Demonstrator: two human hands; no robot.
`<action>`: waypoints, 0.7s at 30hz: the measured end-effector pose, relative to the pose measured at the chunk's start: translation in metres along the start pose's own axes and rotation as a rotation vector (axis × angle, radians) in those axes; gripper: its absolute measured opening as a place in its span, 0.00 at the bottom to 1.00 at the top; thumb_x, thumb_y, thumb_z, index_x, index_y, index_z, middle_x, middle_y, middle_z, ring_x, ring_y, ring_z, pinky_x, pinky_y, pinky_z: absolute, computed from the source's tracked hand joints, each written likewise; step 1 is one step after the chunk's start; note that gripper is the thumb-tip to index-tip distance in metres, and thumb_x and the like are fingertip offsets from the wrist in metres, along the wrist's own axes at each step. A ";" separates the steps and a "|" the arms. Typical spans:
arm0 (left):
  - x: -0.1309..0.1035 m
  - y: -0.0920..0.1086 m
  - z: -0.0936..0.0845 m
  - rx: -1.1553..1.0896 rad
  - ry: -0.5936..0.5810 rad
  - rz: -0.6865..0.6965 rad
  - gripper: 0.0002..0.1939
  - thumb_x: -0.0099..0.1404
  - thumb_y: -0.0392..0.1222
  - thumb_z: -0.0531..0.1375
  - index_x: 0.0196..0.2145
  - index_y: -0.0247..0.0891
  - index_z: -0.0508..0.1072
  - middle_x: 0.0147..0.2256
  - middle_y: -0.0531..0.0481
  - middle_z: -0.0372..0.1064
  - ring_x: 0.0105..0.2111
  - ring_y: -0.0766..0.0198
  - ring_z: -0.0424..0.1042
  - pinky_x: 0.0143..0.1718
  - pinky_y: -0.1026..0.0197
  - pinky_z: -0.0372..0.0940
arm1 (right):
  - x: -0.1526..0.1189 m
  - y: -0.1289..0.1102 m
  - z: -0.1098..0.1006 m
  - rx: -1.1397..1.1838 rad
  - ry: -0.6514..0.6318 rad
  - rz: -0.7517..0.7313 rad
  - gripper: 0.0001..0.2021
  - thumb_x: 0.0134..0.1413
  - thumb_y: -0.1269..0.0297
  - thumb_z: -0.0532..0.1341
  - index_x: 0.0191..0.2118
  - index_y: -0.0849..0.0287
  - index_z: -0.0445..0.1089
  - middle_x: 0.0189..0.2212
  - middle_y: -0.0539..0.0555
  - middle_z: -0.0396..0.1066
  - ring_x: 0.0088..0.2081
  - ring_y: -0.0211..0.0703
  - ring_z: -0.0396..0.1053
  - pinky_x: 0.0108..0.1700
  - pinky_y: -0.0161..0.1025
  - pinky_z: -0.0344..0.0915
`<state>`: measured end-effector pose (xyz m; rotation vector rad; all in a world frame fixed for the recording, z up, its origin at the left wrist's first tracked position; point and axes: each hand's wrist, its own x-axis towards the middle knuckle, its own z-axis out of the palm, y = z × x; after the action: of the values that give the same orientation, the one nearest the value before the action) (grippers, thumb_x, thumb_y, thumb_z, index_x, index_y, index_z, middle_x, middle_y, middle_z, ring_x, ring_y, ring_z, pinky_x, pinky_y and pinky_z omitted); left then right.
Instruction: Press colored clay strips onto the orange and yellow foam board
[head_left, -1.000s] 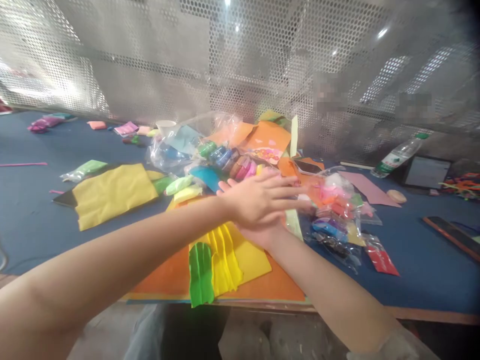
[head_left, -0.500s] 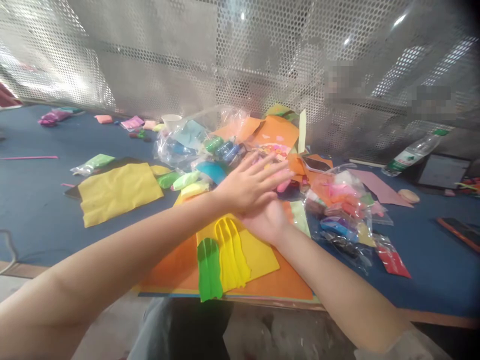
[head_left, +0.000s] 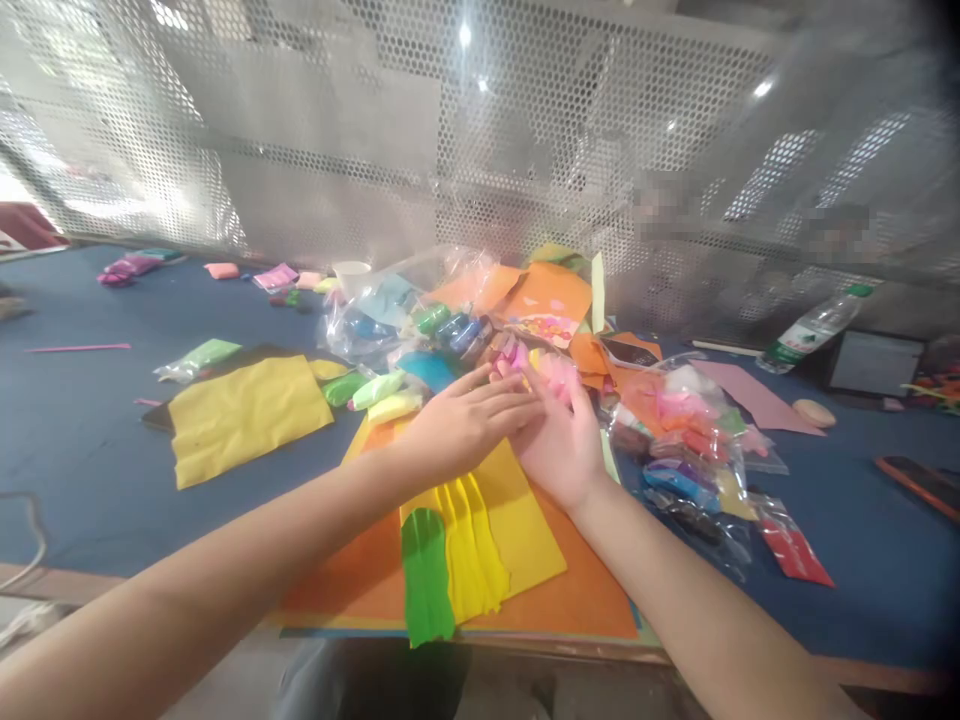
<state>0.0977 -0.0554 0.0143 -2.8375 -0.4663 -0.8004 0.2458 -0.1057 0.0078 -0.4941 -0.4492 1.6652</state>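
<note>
My left hand (head_left: 465, 420) lies palm down, its fingers stretched out across the fingers of my right hand (head_left: 562, 450). The right hand is turned palm up with its fingers extended. Whatever may be between the palms is hidden. Below them, a yellow sheet (head_left: 534, 540) rests on an orange sheet (head_left: 592, 590). A flattened, ridged yellow clay strip (head_left: 474, 560) lies on the sheets, with a green clay strip (head_left: 427, 580) beside it that reaches over the near edge.
Left is a yellow cloth-like sheet (head_left: 251, 415). Green clay packets (head_left: 379, 390) lie behind my hands. A clear bag of coloured clay (head_left: 682, 440) and a red packet (head_left: 793, 540) sit at right, with a bottle (head_left: 814, 325) farther back. A perforated metal screen (head_left: 525, 130) borders the table.
My left hand has slid back towards me and to the left across the right palm. More of the right hand's fingers now show. The view has tilted up slightly.
</note>
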 end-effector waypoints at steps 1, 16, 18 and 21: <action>-0.001 0.000 -0.003 -0.018 0.042 0.027 0.17 0.72 0.37 0.47 0.52 0.44 0.70 0.53 0.53 0.71 0.57 0.66 0.65 0.65 0.53 0.47 | 0.000 -0.001 0.001 0.012 0.001 0.003 0.23 0.63 0.46 0.46 0.46 0.53 0.71 0.47 0.51 0.73 0.43 0.38 0.71 0.42 0.34 0.69; -0.045 -0.032 -0.029 0.009 0.104 -0.483 0.12 0.68 0.45 0.53 0.45 0.40 0.70 0.42 0.46 0.74 0.44 0.56 0.72 0.47 0.51 0.66 | 0.005 0.007 -0.012 -0.173 0.089 -0.058 0.09 0.44 0.72 0.66 0.36 0.57 0.74 0.30 0.48 0.77 0.32 0.37 0.77 0.42 0.36 0.73; -0.065 -0.047 -0.029 0.177 0.093 -0.684 0.14 0.67 0.44 0.51 0.47 0.38 0.69 0.44 0.42 0.73 0.46 0.51 0.72 0.46 0.49 0.66 | 0.006 0.007 -0.012 -0.162 0.083 -0.049 0.11 0.44 0.75 0.65 0.37 0.57 0.74 0.34 0.49 0.78 0.39 0.39 0.77 0.46 0.36 0.72; -0.084 -0.061 -0.027 0.344 -0.071 -0.801 0.17 0.65 0.49 0.52 0.48 0.41 0.68 0.44 0.41 0.73 0.45 0.46 0.72 0.42 0.47 0.66 | 0.004 0.009 -0.010 -0.162 0.030 -0.065 0.18 0.43 0.79 0.63 0.41 0.53 0.74 0.41 0.48 0.77 0.46 0.39 0.74 0.51 0.38 0.70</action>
<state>-0.0037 -0.0255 -0.0039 -2.3214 -1.6247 -0.6257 0.2438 -0.1024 -0.0057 -0.6163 -0.5749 1.5643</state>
